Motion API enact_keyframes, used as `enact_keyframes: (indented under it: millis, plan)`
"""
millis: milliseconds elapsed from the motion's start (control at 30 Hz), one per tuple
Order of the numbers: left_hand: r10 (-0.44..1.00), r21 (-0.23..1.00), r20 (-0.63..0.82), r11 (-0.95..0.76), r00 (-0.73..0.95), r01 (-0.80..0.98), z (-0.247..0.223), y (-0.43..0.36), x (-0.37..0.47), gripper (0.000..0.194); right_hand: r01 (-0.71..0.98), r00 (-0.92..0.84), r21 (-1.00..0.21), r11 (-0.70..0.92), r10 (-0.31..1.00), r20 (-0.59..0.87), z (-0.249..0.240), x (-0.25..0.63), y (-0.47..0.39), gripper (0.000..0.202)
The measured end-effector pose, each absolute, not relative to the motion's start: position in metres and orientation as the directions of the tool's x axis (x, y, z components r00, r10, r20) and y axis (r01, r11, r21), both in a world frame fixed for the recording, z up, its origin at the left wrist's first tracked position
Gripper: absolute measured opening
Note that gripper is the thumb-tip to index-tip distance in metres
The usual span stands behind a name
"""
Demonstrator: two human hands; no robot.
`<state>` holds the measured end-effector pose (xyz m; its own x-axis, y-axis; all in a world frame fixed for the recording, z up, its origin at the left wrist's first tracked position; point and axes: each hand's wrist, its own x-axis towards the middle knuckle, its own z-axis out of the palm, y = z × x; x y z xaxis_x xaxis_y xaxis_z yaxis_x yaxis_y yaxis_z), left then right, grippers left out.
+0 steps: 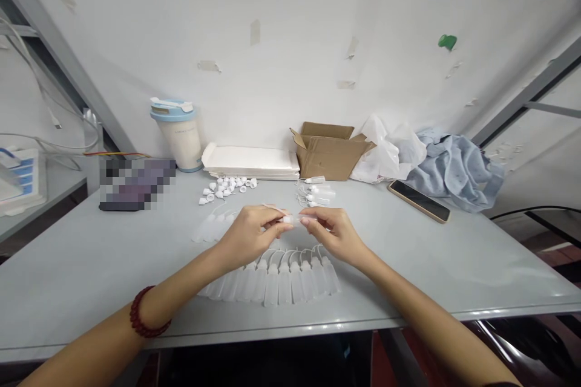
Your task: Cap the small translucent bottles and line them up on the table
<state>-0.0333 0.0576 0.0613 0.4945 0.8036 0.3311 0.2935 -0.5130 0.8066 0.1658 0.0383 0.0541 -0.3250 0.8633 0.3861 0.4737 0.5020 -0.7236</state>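
Observation:
My left hand (249, 233) pinches a small white cap (287, 219) between thumb and fingertips. Facing it, my right hand (338, 234) has its fingers closed on a small translucent bottle, mostly hidden by them. The cap and the bottle meet or nearly meet; I cannot tell whether they are joined. Below my hands a fanned row of translucent plastic bottles (284, 284) lies on the table, with thin looped straps at their necks. More such bottles (209, 227) lie partly behind my left hand. Loose white caps (231, 183) are heaped beyond it, and several bottles (321, 195) lie beyond my right hand.
Along the wall stand a cup with a blue lid (179, 133), stacked white trays (252, 162), an opened cardboard box (333, 154), a white plastic bag (385, 151) and a crumpled blue cloth (458, 166). A phone (420, 201) lies at the right, a partly blurred-out dark object (120, 201) at the left.

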Motion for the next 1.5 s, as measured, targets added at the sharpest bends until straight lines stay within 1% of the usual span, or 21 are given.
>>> enact_keyframes:
  millis: [67,100,133,167,200,267,300,333,367,400,433,533,600,733,800,1000,1100,1233,1300,1400,1500]
  plan:
    - [0.763,0.726,0.434,-0.611,0.478,0.317,0.059,0.056,-0.032,0.018,0.469,-0.32,-0.762,0.447,0.89,0.325,0.054,0.165,0.039,0.033]
    - [0.767,0.725,0.443,-0.611,0.464,0.318,0.059,0.056,-0.032,0.016,0.471,-0.31,-0.768,0.435,0.896,0.317,0.052,0.164,0.04,0.033]
    - [0.788,0.75,0.426,-0.583,0.445,0.314,0.059,0.056,-0.032,0.014,0.479,-0.289,-0.753,0.451,0.891,0.35,0.051,0.164,0.04,0.03]
    - [0.821,0.794,0.383,-0.527,0.423,0.305,0.06,0.056,-0.032,0.014,0.498,-0.264,-0.711,0.497,0.867,0.422,0.049,0.162,0.04,0.027]
    - [0.86,0.849,0.318,-0.446,0.398,0.284,0.061,0.057,-0.031,0.014,0.527,-0.241,-0.634,0.566,0.815,0.527,0.047,0.16,0.039,0.024]
    - [0.916,0.953,0.166,-0.245,0.366,0.18,0.065,0.057,-0.03,0.018,0.59,-0.254,-0.385,0.71,0.616,0.746,0.044,0.155,0.033,0.026]
    - [0.924,0.986,0.086,-0.133,0.372,0.101,0.067,0.056,-0.029,0.021,0.603,-0.3,-0.239,0.761,0.493,0.817,0.043,0.151,0.029,0.028]
    - [0.92,1.0,0.016,-0.024,0.392,0.015,0.069,0.055,-0.027,0.023,0.588,-0.368,-0.106,0.802,0.383,0.847,0.043,0.147,0.024,0.027]
    - [0.908,0.995,-0.039,0.074,0.418,-0.069,0.071,0.053,-0.025,0.025,0.553,-0.438,0.018,0.833,0.272,0.857,0.044,0.142,0.019,0.025]
    - [0.894,0.977,-0.081,0.159,0.44,-0.143,0.073,0.05,-0.022,0.026,0.506,-0.505,0.111,0.855,0.19,0.842,0.044,0.137,0.014,0.024]
    - [0.883,0.953,-0.116,0.229,0.454,-0.201,0.074,0.048,-0.019,0.026,0.438,-0.573,0.172,0.882,0.126,0.81,0.045,0.132,0.009,0.02]
    - [0.875,0.881,-0.187,0.35,0.446,-0.318,0.073,0.042,-0.011,0.024,0.284,-0.768,0.255,0.924,0.06,0.637,0.044,0.121,-0.001,0.022]
    - [0.888,0.851,-0.211,0.373,0.409,-0.37,0.07,0.042,-0.009,0.023,0.244,-0.822,0.241,0.939,0.068,0.566,0.043,0.115,-0.004,0.026]
    - [0.912,0.823,-0.227,0.367,0.342,-0.434,0.064,0.046,-0.01,0.021,0.18,-0.891,0.051,0.982,0.141,0.431,0.037,0.109,-0.012,0.032]
    - [0.914,0.816,-0.23,0.369,0.335,-0.446,0.064,0.048,-0.011,0.023,0.152,-0.915,-0.003,0.988,0.142,0.377,0.035,0.108,-0.014,0.036]
    - [0.943,0.821,-0.215,0.315,0.254,-0.476,0.071,0.05,-0.014,0.024,0.208,-0.816,-0.187,0.96,0.276,0.509,0.038,0.113,-0.009,0.033]
    - [0.951,0.828,-0.193,0.29,0.241,-0.48,0.071,0.049,-0.014,0.025,0.148,-0.849,-0.249,0.957,0.252,0.464,0.043,0.111,-0.011,0.034]
    - [0.947,0.837,-0.16,0.279,0.278,-0.47,0.069,0.047,-0.011,0.025,0.069,-0.888,-0.331,0.941,0.209,0.409,0.044,0.107,-0.015,0.038]
    - [0.949,0.84,-0.166,0.279,0.269,-0.466,0.069,0.047,-0.011,0.025,0.057,-0.865,-0.375,0.925,0.234,0.444,0.046,0.107,-0.015,0.037]
    - [0.959,0.838,-0.185,0.268,0.214,-0.476,0.07,0.05,-0.012,0.026,0.09,-0.806,-0.458,0.884,0.335,0.488,0.05,0.111,-0.012,0.033]
    - [0.966,0.836,-0.182,0.251,0.186,-0.487,0.07,0.052,-0.013,0.026,0.103,-0.81,-0.531,0.841,0.381,0.446,0.053,0.113,-0.011,0.033]
